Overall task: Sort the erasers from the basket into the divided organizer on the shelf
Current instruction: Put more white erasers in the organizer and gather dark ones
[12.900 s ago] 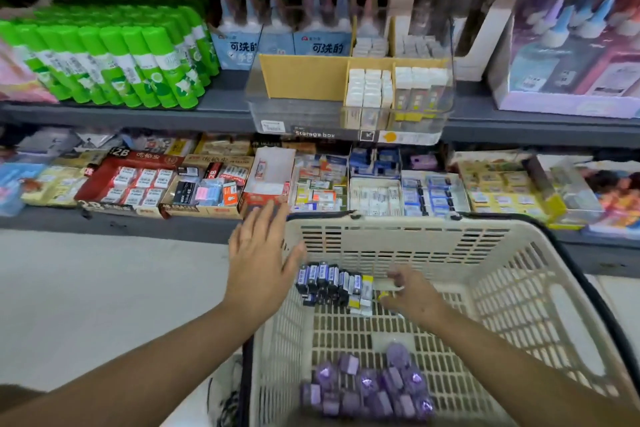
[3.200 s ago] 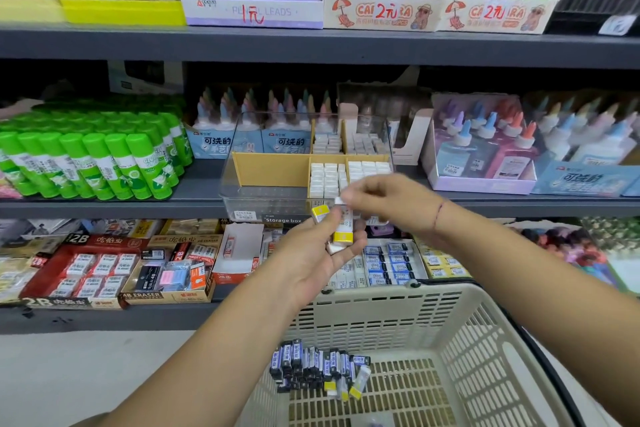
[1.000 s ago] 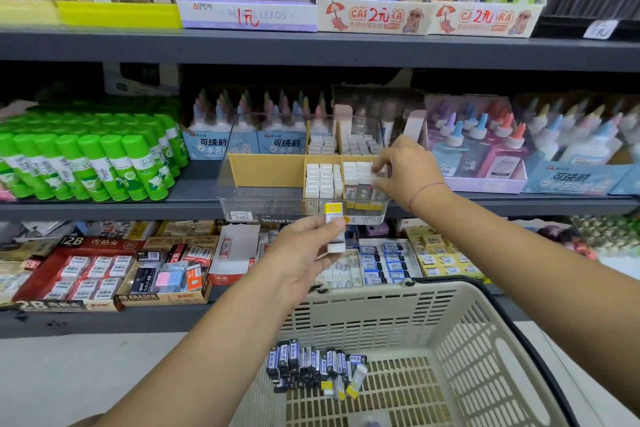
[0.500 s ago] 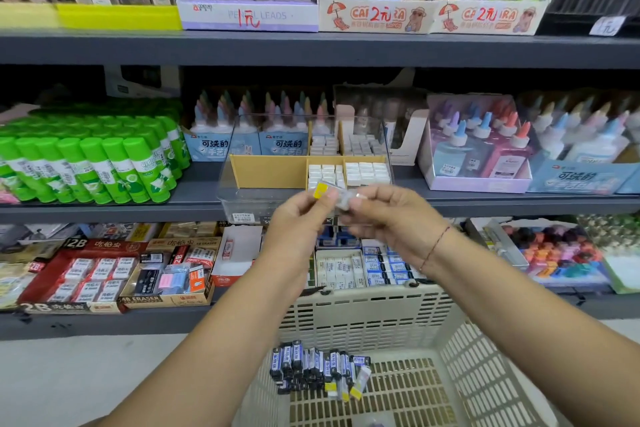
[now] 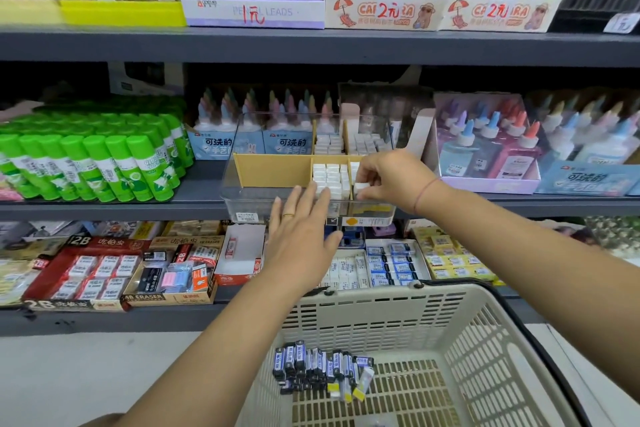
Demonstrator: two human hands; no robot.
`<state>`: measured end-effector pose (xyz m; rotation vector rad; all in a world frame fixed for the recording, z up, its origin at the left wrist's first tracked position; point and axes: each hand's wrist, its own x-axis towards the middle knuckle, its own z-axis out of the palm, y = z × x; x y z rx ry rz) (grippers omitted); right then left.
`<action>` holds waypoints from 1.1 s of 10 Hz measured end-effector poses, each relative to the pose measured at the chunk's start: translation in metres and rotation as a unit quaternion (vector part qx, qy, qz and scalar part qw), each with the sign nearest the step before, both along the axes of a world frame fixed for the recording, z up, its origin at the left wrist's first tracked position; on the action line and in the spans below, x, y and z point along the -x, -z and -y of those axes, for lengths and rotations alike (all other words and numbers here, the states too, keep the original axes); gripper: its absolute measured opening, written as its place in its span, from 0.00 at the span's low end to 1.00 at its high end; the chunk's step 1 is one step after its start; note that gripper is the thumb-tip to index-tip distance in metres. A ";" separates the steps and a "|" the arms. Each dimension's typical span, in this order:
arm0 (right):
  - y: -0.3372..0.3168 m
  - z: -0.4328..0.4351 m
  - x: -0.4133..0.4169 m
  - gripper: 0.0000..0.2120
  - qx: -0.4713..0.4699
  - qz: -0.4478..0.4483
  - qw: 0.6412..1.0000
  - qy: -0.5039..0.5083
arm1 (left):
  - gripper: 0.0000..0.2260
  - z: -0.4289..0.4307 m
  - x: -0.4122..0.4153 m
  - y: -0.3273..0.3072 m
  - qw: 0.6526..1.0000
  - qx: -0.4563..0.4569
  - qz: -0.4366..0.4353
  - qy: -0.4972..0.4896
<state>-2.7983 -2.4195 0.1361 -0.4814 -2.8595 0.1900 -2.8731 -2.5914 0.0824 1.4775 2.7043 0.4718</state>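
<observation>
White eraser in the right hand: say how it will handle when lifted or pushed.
Probably light: the right hand pinches the eraser with fingertips alone. Blocky and flat-sided, so it should not roll. Upright it might tip, but neighbours in the organizer would likely brace it.

Organizer (image 5: pixel 242 163): clear glossy plastic, matt tan card-like dividers (image 5: pixel 272 172). Basket (image 5: pixel 381 319): matt beige perforated plastic. Shelf (image 5: pixel 311 45): smooth grey, painted look.

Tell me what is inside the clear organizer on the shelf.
The organizer holds tan cardboard dividers and rows of white erasers in the middle front and rear sections. The right hand pinches an eraser in the right front section, covering the rest of it.
</observation>
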 end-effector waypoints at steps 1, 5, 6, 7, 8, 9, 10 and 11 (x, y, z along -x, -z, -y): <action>0.006 -0.002 0.002 0.11 -0.006 -0.003 1.000 0.004 | 0.30 0.001 0.000 -0.001 1.000 0.006 0.000 0.001; 0.008 -0.003 -0.001 0.13 -0.023 -0.004 0.998 0.051 | 0.29 0.009 -0.001 0.001 0.998 -0.054 0.036 0.014; 0.007 0.010 -0.017 0.12 0.024 -0.123 0.991 0.056 | 0.29 0.025 0.000 0.007 0.994 -0.105 0.032 0.009; 0.036 0.045 -0.048 0.12 0.096 -0.258 0.961 0.033 | 0.28 0.046 0.001 0.025 0.989 -0.142 0.040 -0.022; 0.117 0.081 -0.074 0.12 0.203 -0.119 0.970 0.055 | 0.28 0.070 0.000 0.055 0.993 -0.091 0.056 -0.057; 0.215 0.094 -0.096 0.14 0.364 0.142 0.909 0.148 | 0.30 0.093 0.000 0.094 0.993 0.022 0.063 -0.100; 0.277 0.104 -0.113 0.32 0.473 0.220 0.822 0.228 | 0.33 0.111 -0.005 0.127 0.980 0.086 0.109 -0.140; 0.314 0.113 -0.111 0.28 0.492 0.200 0.787 0.313 | 0.35 0.120 -0.015 0.144 0.968 0.047 0.194 -0.152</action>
